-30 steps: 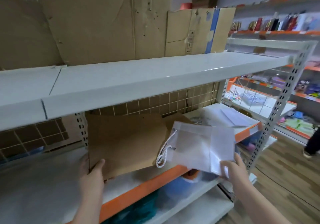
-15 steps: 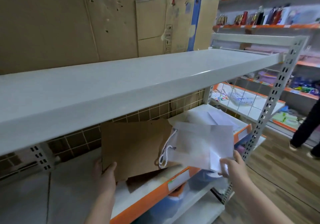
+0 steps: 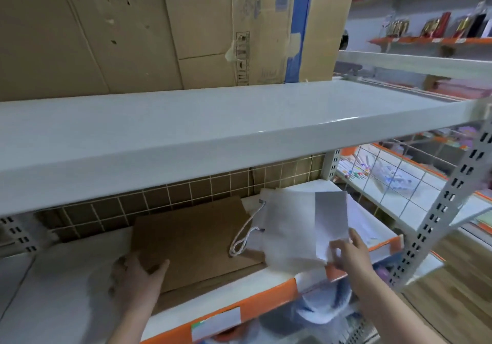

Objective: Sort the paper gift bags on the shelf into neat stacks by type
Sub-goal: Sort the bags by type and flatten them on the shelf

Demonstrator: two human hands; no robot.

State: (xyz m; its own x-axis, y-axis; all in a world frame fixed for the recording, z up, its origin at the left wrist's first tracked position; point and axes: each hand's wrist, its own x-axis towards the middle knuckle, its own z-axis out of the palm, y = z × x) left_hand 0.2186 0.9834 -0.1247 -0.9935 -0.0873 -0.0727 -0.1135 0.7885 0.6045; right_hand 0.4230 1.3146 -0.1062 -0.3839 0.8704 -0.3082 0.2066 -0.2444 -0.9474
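A flat brown paper gift bag (image 3: 191, 239) lies tilted on the lower white shelf (image 3: 66, 298). My left hand (image 3: 138, 279) grips its near left corner, thumb on top. My right hand (image 3: 351, 255) pinches the near right corner of a white paper gift bag (image 3: 292, 226) with a white rope handle (image 3: 245, 234); that bag overlaps the brown one's right edge. More white bags (image 3: 359, 218) lie behind it on the shelf's right end.
A wide white upper shelf (image 3: 213, 130) hangs just above the hands, with flattened cardboard boxes (image 3: 239, 34) standing on it. A perforated upright post (image 3: 439, 215) stands at right. The shelf's front edge is orange (image 3: 266, 298), with blue goods below.
The view has shifted closer and further left. The brown bag has come down flatter onto the shelf under my left hand. The white bag stays in my right hand, moved slightly right.
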